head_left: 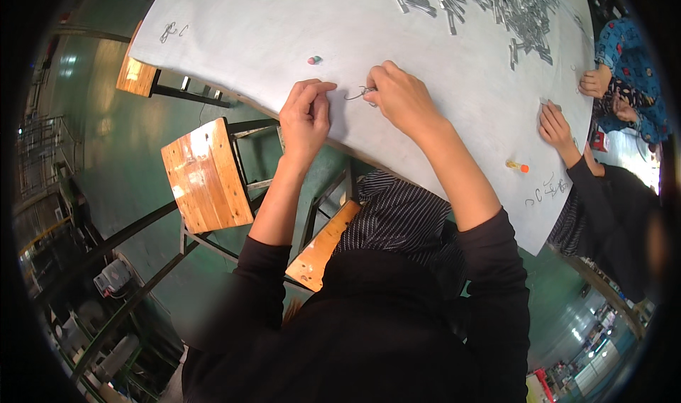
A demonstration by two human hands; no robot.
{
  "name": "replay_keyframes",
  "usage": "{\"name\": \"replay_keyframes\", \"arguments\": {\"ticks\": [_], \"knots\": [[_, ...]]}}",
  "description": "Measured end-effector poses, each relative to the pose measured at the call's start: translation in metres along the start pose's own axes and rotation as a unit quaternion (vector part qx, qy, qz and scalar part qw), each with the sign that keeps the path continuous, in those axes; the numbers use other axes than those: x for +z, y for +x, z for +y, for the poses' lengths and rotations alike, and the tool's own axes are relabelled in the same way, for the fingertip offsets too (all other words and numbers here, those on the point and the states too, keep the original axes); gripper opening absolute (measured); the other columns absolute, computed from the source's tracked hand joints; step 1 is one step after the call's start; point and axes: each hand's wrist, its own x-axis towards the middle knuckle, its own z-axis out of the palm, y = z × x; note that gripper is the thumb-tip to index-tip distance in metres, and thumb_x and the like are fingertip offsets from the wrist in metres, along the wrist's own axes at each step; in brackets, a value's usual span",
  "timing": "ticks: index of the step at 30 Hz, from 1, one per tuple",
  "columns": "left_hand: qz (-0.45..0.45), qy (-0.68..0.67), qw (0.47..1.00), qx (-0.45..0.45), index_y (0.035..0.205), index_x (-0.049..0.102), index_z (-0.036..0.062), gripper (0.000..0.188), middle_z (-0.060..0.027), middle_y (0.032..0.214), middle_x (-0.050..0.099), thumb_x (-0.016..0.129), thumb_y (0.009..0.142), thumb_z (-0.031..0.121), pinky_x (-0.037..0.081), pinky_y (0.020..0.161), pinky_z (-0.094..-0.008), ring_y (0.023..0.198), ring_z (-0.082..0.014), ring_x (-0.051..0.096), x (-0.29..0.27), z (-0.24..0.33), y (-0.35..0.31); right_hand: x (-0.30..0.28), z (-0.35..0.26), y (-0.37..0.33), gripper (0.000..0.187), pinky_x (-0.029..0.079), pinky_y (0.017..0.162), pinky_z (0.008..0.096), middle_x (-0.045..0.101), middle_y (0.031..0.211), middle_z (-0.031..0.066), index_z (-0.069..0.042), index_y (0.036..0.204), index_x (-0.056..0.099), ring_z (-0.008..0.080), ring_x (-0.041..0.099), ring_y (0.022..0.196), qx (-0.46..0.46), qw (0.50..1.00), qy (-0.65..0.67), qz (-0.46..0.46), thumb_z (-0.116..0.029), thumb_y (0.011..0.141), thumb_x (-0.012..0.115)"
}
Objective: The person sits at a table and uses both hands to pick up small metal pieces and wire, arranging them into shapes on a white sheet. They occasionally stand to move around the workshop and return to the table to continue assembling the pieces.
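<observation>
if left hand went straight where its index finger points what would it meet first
The left hand would likely meet the thin curved wire at the right hand first; depth is unclear.

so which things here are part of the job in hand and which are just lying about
Likely the job: bent wire, pinched in the right hand; left hand nearby; perhaps the metal pile.

Likely just lying about: red-green bit; orange-capped tube.
</observation>
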Motion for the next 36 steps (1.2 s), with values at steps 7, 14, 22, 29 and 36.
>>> {"name": "replay_keyframes", "arguments": {"ticks": [7, 14, 22, 29, 36], "knots": [[-0.034, 0.016, 0.999, -0.03, 0.09, 0.063, 0.0051, 0.015, -0.0067, 0.084, 0.059, 0.058, 0.076, 0.001, 0.042, 0.054, -0.0251, 0.061, -0.0144, 0.052, -0.004, 0.014, 0.005, 0.003, -0.009, -0.005, 0.01, 0.046, 0.067, 0.0394, 0.055, 0.084, 0.012, -0.003, 0.085, 0.057, 0.0304, 0.057, 0.078, 0.028, 0.999, 0.01, 0.015, -0.01, 0.078, 0.059], [-0.076, 0.195, 0.977, 0.04, 0.084, 0.063, 0.006, 0.013, -0.0071, 0.082, 0.057, 0.066, 0.072, 0.008, 0.044, 0.066, -0.0307, 0.075, -0.0208, 0.052, 0.006, 0.032, 0.005, 0.011, -0.004, -0.004, 0.008, 0.046, 0.062, 0.0383, 0.06, 0.075, 0.0146, -0.002, 0.078, 0.058, 0.03, 0.058, 0.07, 0.09, 0.99, 0.095, 0.057, -0.01, 0.077, 0.061], [-0.098, 0.264, 0.941, 0.189, 0.078, 0.053, 0.001, 0.007, -0.0149, 0.083, 0.051, 0.058, 0.075, 0.004, 0.039, 0.076, -0.0413, 0.083, -0.0335, 0.047, 0.029, 0.028, 0.009, -0.044, 0.04, -0.027, 0.017, 0.049, 0.048, 0.0257, 0.059, 0.069, 0.0073, 0.003, 0.086, 0.061, 0.0121, 0.056, 0.057, 0.216, 0.749, 0.625, 0.033, -0.011, 0.077, 0.064], [-0.147, 0.326, 0.907, 0.223, 0.085, 0.049, -0.0035, 0.008, -0.0185, 0.087, 0.047, 0.052, 0.079, 0.002, 0.037, 0.076, -0.0422, 0.084, -0.0344, 0.044, 0.033, 0.033, 0.009, -0.181, 0.119, -0.131, 0.025, 0.05, 0.057, 0.0237, 0.059, 0.078, 0.004, 0.001, 0.095, 0.06, 0.0114, 0.056, 0.066, 0.194, 0.765, 0.584, 0.19, -0.018, 0.079, 0.063], [-0.137, 0.299, 0.931, 0.159, 0.085, 0.046, -0.0024, 0.008, -0.0173, 0.09, 0.045, 0.051, 0.079, -0.005, 0.036, 0.077, -0.0409, 0.085, -0.0333, 0.044, 0.039, 0.052, 0.021, -0.246, 0.294, -0.23, 0.016, 0.048, 0.054, 0.0237, 0.059, 0.074, 0.002, -0.002, 0.083, 0.061, 0.0103, 0.057, 0.065, 0.378, 0.797, 0.32, 0.346, -0.017, 0.078, 0.065]]}}
